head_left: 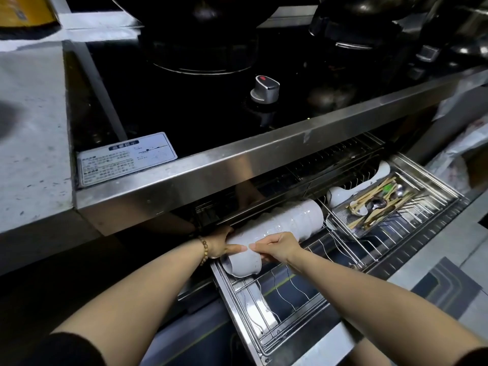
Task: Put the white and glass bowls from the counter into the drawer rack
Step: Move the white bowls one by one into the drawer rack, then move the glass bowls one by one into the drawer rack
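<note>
A row of nested white bowls (pixel 285 223) lies on its side in the pulled-out wire drawer rack (pixel 290 294), below the steel counter edge. My left hand (pixel 220 245) grips the left end of the row, thumb laid over the nearest bowl (pixel 244 262). My right hand (pixel 277 247) holds the same bowl from the right, fingers curled over its rim. The far end of the row is partly under the counter lip. No glass bowl shows.
A steel mesh tray (pixel 390 204) of chopsticks and spoons sits in the rack's right half, with white ladles (pixel 340 192) behind it. Above is a black stove top with a knob (pixel 264 88) and dark pots (pixel 206 35). The steel counter lip (pixel 237 165) overhangs the drawer.
</note>
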